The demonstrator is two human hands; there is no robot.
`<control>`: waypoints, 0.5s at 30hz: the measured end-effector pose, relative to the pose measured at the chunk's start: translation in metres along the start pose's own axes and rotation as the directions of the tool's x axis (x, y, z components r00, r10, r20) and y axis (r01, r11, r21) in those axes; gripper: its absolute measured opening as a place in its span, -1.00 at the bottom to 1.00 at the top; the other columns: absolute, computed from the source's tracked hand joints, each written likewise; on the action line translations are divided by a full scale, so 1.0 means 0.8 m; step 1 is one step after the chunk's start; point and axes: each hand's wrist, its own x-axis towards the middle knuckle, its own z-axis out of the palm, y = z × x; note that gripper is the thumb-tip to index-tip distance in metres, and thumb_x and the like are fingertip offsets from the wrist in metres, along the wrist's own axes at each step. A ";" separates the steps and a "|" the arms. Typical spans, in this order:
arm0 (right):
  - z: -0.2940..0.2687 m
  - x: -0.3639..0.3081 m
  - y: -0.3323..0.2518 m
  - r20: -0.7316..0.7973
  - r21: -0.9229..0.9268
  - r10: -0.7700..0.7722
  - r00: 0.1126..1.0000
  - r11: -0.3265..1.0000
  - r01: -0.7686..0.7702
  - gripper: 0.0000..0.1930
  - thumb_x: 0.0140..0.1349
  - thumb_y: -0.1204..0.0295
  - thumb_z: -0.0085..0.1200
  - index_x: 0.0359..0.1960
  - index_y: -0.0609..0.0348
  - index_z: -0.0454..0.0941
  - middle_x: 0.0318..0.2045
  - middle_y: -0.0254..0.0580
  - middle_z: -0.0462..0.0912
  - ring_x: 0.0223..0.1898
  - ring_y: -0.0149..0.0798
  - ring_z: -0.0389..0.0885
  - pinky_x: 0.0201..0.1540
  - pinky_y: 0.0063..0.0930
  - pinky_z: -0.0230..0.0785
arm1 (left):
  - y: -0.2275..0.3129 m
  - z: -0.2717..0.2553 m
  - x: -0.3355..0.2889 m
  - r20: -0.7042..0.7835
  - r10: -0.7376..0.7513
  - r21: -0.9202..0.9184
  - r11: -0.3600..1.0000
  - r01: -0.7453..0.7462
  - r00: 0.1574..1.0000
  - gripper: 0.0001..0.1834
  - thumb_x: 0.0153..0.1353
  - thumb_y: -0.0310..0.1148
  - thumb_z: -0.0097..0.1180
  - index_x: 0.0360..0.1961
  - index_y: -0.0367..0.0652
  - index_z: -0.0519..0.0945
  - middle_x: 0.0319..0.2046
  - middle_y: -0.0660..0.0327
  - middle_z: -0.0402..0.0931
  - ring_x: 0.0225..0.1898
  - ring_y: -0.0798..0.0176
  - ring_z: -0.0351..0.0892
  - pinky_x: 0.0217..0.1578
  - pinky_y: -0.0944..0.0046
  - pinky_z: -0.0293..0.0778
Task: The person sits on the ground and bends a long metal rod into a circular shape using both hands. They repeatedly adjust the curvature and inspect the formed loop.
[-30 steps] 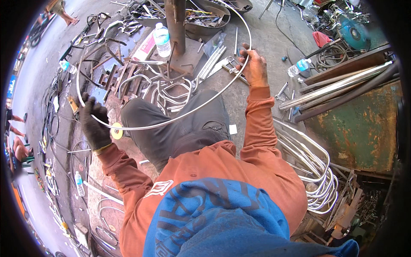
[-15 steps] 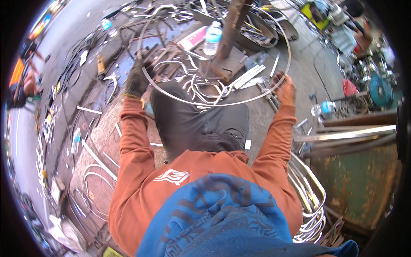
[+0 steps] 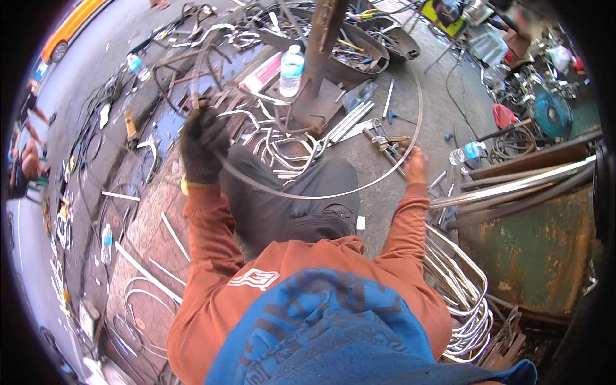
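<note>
A thin, pale metal hoop [image 3: 308, 197], bent into a wide ring, is held up in front of me over my lap. My left hand [image 3: 204, 144], in a dark glove, is closed round its left side. Bare, my right hand [image 3: 416, 167] has its fingers curled at the hoop's right side, though the fingertips are partly blurred. Beyond the hoop's near curve lie several bent silvery strips [image 3: 277, 153]. A clamp-like metal tool [image 3: 380, 142] is on the ground just left of my right hand.
A rusty upright post [image 3: 323, 58] stands ahead, beside a water bottle [image 3: 292, 72]. Behind it are dark pans of scrap [image 3: 366, 54]. Coiled shiny strips [image 3: 465, 301] lie at my right, near a green metal box [image 3: 526, 256]. A teal fan [image 3: 552, 114] stands farther right.
The hoop has come lower and nearer to my lap. My left glove has turned and shows more in view. The head view has shifted, and an orange vehicle appears at far left.
</note>
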 end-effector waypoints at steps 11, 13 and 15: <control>0.271 -0.195 -0.145 0.678 0.386 -0.414 0.607 0.904 0.185 -0.46 0.30 0.14 -0.10 0.20 0.24 0.26 -0.12 -0.10 0.53 -0.19 -0.30 0.56 -0.21 -0.51 0.38 | -0.004 0.257 0.105 0.295 0.077 0.752 0.597 -0.281 0.952 -0.71 0.32 -0.33 -0.19 -0.05 -0.30 0.38 -0.43 0.12 0.41 -0.42 0.24 0.35 -0.44 0.30 0.29; 0.306 -0.228 -0.181 0.679 0.441 -0.507 0.530 0.860 0.257 -0.55 0.33 0.19 -0.13 0.12 0.24 0.33 -0.23 -0.11 0.55 -0.32 -0.33 0.55 -0.29 -0.52 0.37 | -0.050 0.233 0.146 0.352 0.146 0.929 0.065 -0.364 0.925 -0.72 0.30 -0.32 -0.16 -0.10 -0.28 0.43 -0.40 0.03 0.45 -0.33 0.10 0.42 -0.33 0.19 0.36; 0.335 -0.214 -0.215 0.497 0.337 -0.637 0.590 0.767 0.546 -0.67 0.34 0.24 -0.13 0.01 0.19 0.41 -0.52 -0.33 0.46 -0.60 -0.50 0.33 -0.47 -0.59 0.24 | -0.068 0.192 0.168 0.505 0.122 0.772 -0.506 -0.384 0.854 -0.73 0.28 -0.30 -0.13 -0.15 -0.26 0.48 -0.36 -0.06 0.50 -0.23 -0.05 0.49 -0.22 0.08 0.42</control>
